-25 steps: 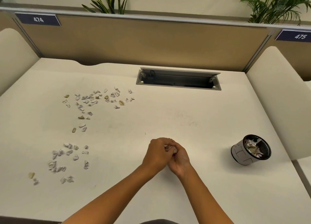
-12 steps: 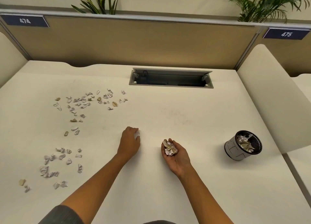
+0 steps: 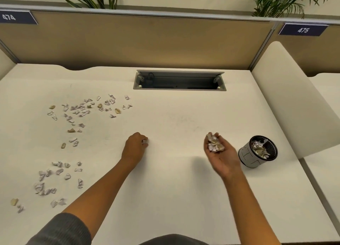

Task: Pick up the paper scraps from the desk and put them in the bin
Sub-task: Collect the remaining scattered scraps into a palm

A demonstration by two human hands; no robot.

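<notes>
A cream-white desk (image 3: 174,198) is seen from above, closed at the back by a tan partition panel (image 3: 147,42) and at the right by a pale curved side screen (image 3: 294,101). Two dark number plates are fixed to the partition, reading 474 (image 3: 16,17) and 475 (image 3: 303,30). Green plants (image 3: 281,1) are noted behind the partition top. A grey cable tray (image 3: 179,80) is recessed in the desk near its back edge, with its lid raised.

A grey-sleeved left forearm (image 3: 95,195) is extended across the desk. The left hand (image 3: 135,147) is held palm down at mid-desk, its fingers curled loosely under; whether anything is held in it cannot be told. The right hand (image 3: 219,153) is raised palm up above the desk, its shadow cast on the surface to its left. Its fingers are cupped partway round a handful of paper scraps (image 3: 214,144), which is carried in the palm and fingers.

A small round bin (image 3: 248,157), grey-walled with a black mesh interior, is placed on the desk just to the right of the right hand, apart from it. It is tilted, and crumpled paper (image 3: 259,149) is already seen inside.

Loose scraps are recorded on the left part of the desk in two main spreads: a far cluster (image 3: 86,107) level with the cable tray's left side, and a near cluster (image 3: 58,176) towards the front left. A few strays (image 3: 73,142) lie between them.
</notes>
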